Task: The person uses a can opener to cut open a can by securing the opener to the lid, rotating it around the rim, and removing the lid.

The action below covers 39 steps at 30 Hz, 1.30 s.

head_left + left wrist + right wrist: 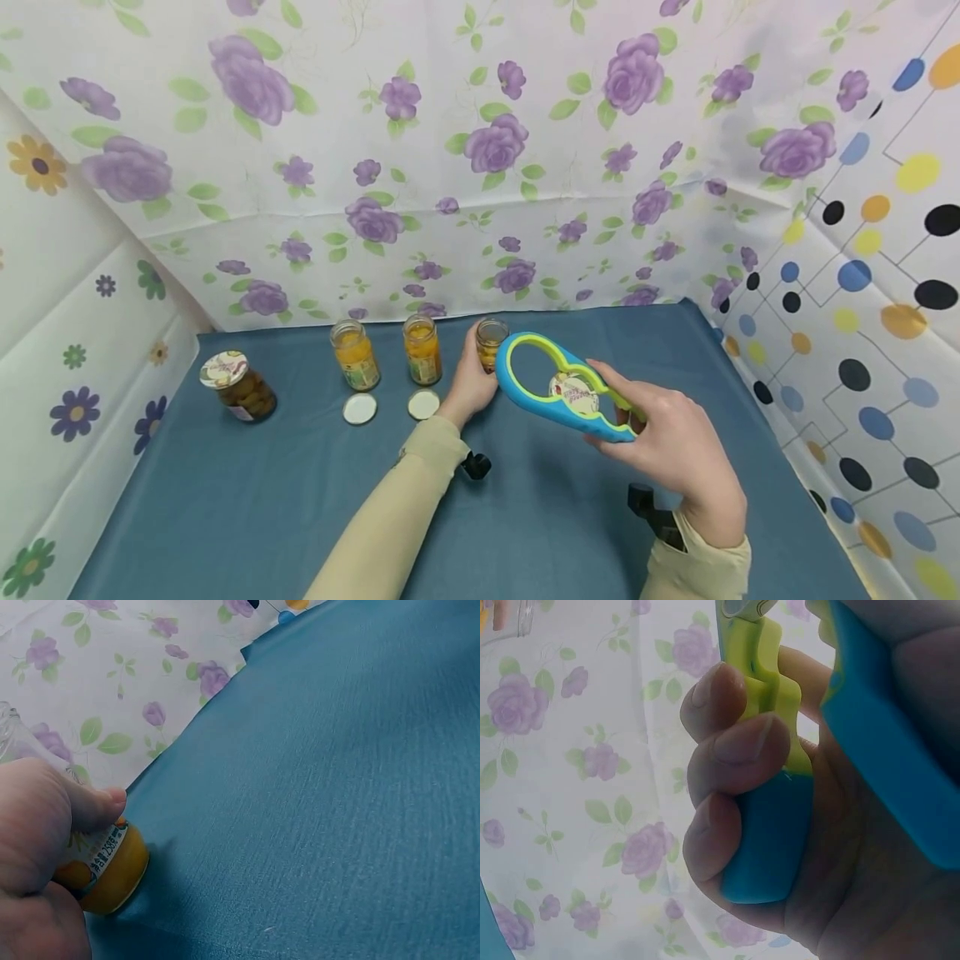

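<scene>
My left hand [472, 375] grips a glass jar [491, 333] that has no lid and stands on the cloth near the back edge. In the left wrist view the jar [116, 866] shows a printed label and orange contents. My right hand [667, 433] holds a blue and lime-green jar opener [525, 400] in the air, to the right of that jar. Fingers [739, 754] curl round its handle in the right wrist view. A patterned jar lid [573, 392] sits within the opener's lime-green scalloped inner edge.
Two open jars of orange contents, one jar [355, 357] and another jar [422, 350], stand left of my left hand. Lids lie before them: a lid [360, 408] and a second lid [423, 404]. A lidded dark jar [243, 387] stands far left. Patterned curtains [375, 221] bound the blue cloth [300, 500].
</scene>
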Each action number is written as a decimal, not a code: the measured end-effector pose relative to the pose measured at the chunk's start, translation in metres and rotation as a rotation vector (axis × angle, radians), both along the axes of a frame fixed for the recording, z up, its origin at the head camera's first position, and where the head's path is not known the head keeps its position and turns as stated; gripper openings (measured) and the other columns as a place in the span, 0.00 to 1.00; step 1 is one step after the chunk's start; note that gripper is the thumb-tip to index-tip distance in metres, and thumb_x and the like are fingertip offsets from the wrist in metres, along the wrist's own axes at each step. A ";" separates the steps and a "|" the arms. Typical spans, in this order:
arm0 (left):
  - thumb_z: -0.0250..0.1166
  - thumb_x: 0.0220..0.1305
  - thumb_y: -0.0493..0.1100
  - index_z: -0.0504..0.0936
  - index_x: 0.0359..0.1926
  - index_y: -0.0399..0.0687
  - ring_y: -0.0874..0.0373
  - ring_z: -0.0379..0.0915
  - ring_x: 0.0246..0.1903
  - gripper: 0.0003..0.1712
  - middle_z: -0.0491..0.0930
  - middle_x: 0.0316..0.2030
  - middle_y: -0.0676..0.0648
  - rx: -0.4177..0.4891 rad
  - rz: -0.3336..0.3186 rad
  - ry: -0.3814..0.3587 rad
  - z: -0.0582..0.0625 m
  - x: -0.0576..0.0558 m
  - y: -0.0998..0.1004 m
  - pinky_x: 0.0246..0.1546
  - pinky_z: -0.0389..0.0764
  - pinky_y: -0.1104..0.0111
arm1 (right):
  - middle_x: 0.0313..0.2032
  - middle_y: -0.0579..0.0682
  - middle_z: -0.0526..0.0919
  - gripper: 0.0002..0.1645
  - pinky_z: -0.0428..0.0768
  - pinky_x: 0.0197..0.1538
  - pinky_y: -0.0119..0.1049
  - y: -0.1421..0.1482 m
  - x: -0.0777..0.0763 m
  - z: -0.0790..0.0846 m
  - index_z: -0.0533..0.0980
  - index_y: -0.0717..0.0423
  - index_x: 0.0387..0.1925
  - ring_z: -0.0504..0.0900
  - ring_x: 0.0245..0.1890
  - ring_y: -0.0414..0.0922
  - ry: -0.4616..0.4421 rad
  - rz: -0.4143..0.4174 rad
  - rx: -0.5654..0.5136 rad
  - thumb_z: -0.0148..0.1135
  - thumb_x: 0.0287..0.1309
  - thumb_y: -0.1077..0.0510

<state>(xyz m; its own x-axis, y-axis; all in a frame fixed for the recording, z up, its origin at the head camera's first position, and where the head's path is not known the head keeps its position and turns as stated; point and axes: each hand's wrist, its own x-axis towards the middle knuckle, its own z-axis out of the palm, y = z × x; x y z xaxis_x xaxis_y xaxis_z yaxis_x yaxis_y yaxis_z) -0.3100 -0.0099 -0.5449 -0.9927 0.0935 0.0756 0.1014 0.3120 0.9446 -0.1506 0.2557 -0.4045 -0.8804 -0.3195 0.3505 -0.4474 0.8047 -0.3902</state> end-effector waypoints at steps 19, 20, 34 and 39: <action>0.77 0.62 0.33 0.43 0.86 0.66 0.41 0.55 0.79 0.66 0.57 0.81 0.39 0.021 0.057 0.010 0.001 0.015 -0.004 0.75 0.64 0.44 | 0.27 0.33 0.72 0.55 0.69 0.27 0.34 -0.004 0.000 0.003 0.70 0.29 0.78 0.69 0.24 0.36 0.000 -0.004 0.023 0.87 0.50 0.44; 0.77 0.62 0.34 0.43 0.86 0.66 0.42 0.54 0.80 0.66 0.56 0.82 0.40 0.021 0.057 0.010 0.001 0.016 -0.005 0.75 0.63 0.44 | 0.27 0.33 0.72 0.55 0.69 0.27 0.34 -0.004 0.000 0.003 0.70 0.29 0.78 0.69 0.24 0.35 -0.001 -0.002 0.023 0.87 0.50 0.44; 0.72 0.63 0.23 0.45 0.86 0.53 0.43 0.45 0.83 0.63 0.47 0.84 0.38 0.265 0.024 0.055 0.012 0.064 -0.027 0.80 0.51 0.47 | 0.26 0.33 0.71 0.54 0.67 0.27 0.34 -0.006 -0.001 -0.001 0.71 0.30 0.77 0.68 0.23 0.34 -0.010 0.006 0.032 0.87 0.50 0.47; 0.69 0.68 0.24 0.47 0.85 0.50 0.43 0.51 0.81 0.55 0.52 0.81 0.35 0.458 -0.004 0.067 0.032 0.089 -0.032 0.81 0.51 0.50 | 0.26 0.32 0.71 0.55 0.68 0.26 0.33 -0.009 -0.003 -0.002 0.71 0.28 0.77 0.68 0.23 0.34 0.011 0.016 0.037 0.88 0.49 0.46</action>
<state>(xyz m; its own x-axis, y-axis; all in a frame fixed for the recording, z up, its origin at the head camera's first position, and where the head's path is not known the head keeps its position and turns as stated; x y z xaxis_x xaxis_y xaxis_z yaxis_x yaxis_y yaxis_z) -0.2208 -0.0416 -0.5126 -0.9840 0.0391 0.1741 0.1673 -0.1367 0.9764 -0.1537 0.2472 -0.4070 -0.8714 -0.3462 0.3476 -0.4641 0.8116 -0.3550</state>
